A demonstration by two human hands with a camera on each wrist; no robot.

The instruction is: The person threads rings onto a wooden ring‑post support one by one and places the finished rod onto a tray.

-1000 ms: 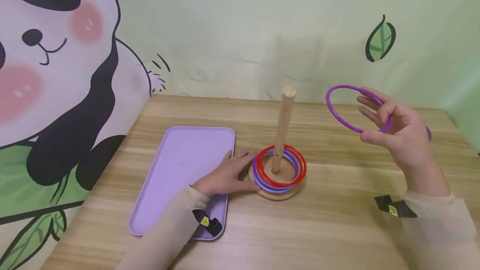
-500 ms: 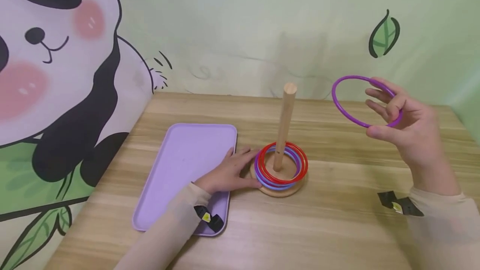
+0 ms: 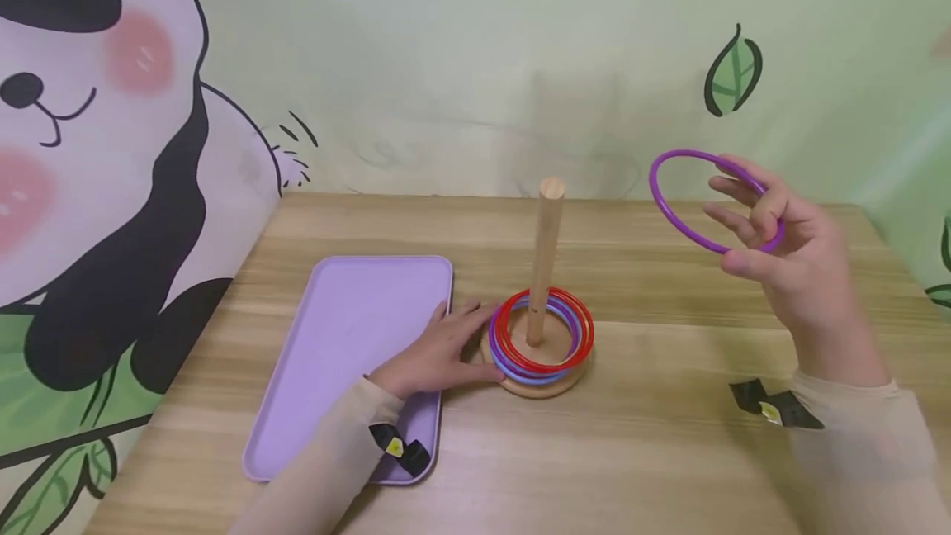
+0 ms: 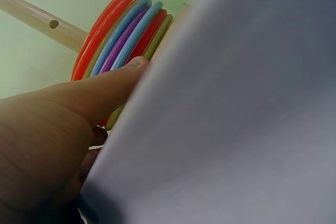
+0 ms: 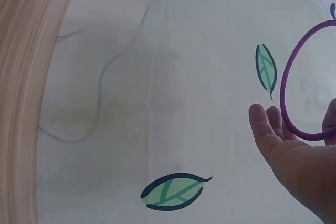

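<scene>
High on the right in the head view, my right hand (image 3: 791,250) pinches a purple ring (image 3: 672,217) between thumb and fingers. The ring is tilted and well apart from the wooden peg (image 3: 547,246). That peg rises from a round wooden base (image 3: 546,392), with a stack of rings around it: red rings (image 3: 590,320) on top, then olive, blue and purple ones, which the left wrist view shows edge-on. My left hand (image 3: 434,353) rests at the base's left side, its fingers straight and spread. In the left wrist view its thumb (image 4: 126,77) lies against the lower rings.
A lavender tray (image 3: 345,312) lies left of the stand, under my left forearm. The wooden table (image 3: 654,452) meets a green wall (image 3: 416,64) at the back. Painted on the wall are a panda (image 3: 167,188) and leaves (image 3: 733,73).
My right hand has moved slightly up and to the right with the purple ring, away from the peg. My left hand stays at the base. The head view has shifted a little.
</scene>
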